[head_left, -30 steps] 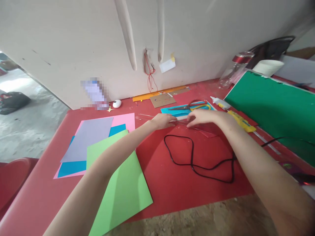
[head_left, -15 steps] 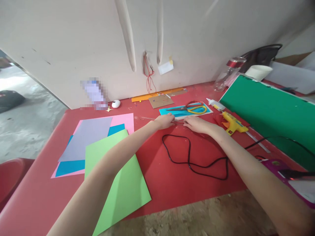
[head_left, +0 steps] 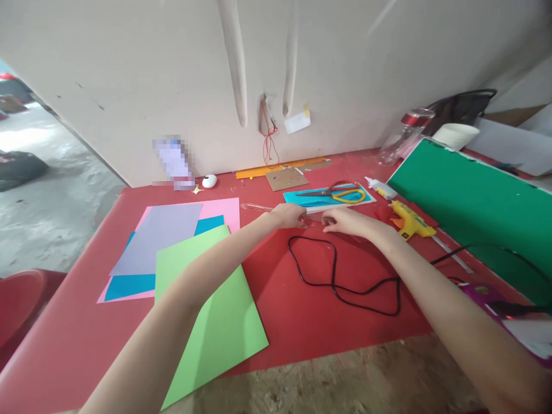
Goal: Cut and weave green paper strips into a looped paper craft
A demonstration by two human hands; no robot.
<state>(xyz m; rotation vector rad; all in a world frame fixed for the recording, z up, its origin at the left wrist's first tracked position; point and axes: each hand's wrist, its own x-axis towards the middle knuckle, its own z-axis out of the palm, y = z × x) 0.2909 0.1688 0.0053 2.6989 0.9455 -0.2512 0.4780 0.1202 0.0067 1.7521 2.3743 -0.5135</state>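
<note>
Both of my hands are close together over the red table, just in front of the scissors [head_left: 345, 195]. My left hand [head_left: 290, 215] is closed round long, thin, clear sticks [head_left: 257, 207], whose ends poke out to the left; they look like plastic or glue sticks. A small gap away, my right hand [head_left: 347, 221] has its fingers curled at the other end of the clear sticks, with the fingertips partly hidden. The yellow-handled scissors lie on blue sheets [head_left: 293, 199] beyond the hands. A black cable [head_left: 333, 270] loops on the table nearer to me.
Green [head_left: 228, 299], lilac [head_left: 159, 241] and pink sheets [head_left: 232, 214] lie on the left. To the right are a yellow glue gun [head_left: 411, 219], a glue bottle [head_left: 379, 187] and a large green board [head_left: 474, 201]. Cardboard [head_left: 287, 179] lies by the wall.
The view has shifted slightly, so everything sits a little further right. My right hand's fingers have loosened a bit; my left hand keeps its hold on the clear sticks.
</note>
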